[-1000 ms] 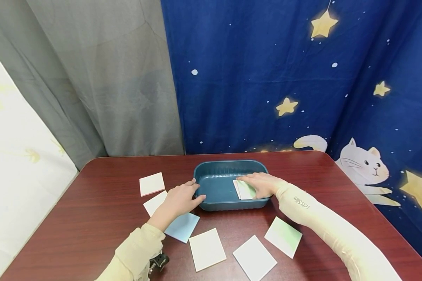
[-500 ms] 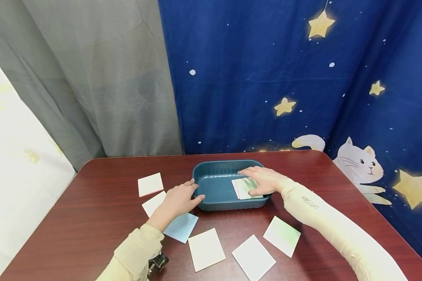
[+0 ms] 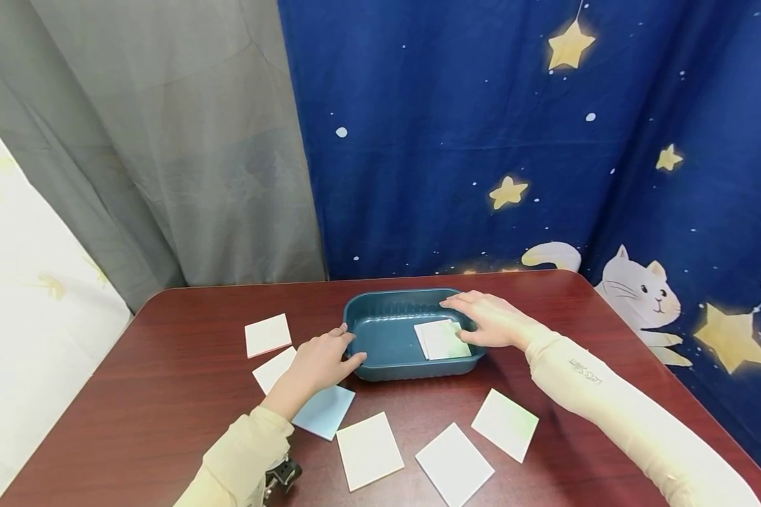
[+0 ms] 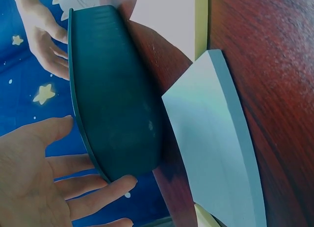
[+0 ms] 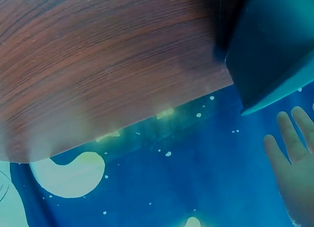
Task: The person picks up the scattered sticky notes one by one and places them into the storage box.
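A dark teal oblong bin (image 3: 393,373) sits toward the back of the table. My left hand (image 3: 320,360) is at its left end, thumb and fingers spread by the rim; in the left wrist view, the fingers (image 4: 98,197) reach along the bin's end. Over the right end, my right hand (image 3: 491,320) holds nothing, its fingers extended near the rim. Below its thumb, inside the bin, lie overlapping square note pads (image 3: 442,341), whitish with a green tint. A light blue pad (image 3: 325,414) lies partly behind my left wrist.
More square pads lie around the bin: a white one (image 3: 268,335) with a reddish edge at left, another half-covered one (image 3: 275,367), a cream one (image 3: 370,451), a white one (image 3: 454,465) and a green-tinted one (image 3: 506,425) in front. Curtains hang behind the table (image 3: 165,394).
My right hand has let go of the pads in the bin and moved up and to the right. More of those pads shows now. The left hand stays at the bin's left end.
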`<state>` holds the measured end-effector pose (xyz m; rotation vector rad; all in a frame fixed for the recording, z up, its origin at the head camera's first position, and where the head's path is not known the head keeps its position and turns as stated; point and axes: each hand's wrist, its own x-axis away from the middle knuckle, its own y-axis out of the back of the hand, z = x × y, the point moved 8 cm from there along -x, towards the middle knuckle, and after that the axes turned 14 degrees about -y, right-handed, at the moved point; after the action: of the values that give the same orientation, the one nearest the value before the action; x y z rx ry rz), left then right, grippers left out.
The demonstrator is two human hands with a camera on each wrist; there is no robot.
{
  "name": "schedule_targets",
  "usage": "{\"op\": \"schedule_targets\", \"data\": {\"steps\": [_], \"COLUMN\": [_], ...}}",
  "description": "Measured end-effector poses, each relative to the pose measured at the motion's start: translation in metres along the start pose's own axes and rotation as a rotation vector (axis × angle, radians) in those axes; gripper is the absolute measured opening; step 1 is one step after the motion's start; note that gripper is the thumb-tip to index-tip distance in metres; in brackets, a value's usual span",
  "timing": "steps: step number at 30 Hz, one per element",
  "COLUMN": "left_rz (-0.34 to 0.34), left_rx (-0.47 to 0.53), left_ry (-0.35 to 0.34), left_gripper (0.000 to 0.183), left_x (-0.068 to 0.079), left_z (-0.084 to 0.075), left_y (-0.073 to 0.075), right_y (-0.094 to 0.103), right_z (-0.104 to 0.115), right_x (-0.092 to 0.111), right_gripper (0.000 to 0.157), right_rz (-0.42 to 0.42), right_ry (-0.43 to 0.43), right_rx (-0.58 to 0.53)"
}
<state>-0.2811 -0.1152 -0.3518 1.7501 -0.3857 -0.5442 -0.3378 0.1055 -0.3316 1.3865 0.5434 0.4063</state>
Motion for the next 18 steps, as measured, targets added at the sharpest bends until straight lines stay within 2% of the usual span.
{"op": "schedule_targets", "data": {"steps": [5, 18], "left_rz": [-0.001, -0.01], "left_rx": [-0.003, 0.001], "left_ry": [-0.002, -0.001], "left_gripper": [0.048, 0.048], "left_x": [0.0, 0.0], "left_z": [0.0, 0.0], "left_y": [-0.001, -0.001], "right_y": [0.008, 0.02], "right_z": [-0.001, -0.002], "right_x": [0.007, 0.025], "right_gripper": [0.05, 0.048], "right_rz": [-0.057, -0.078], "right_ry": [0.012, 0.002], "right_rx": [-0.006, -0.007]}}
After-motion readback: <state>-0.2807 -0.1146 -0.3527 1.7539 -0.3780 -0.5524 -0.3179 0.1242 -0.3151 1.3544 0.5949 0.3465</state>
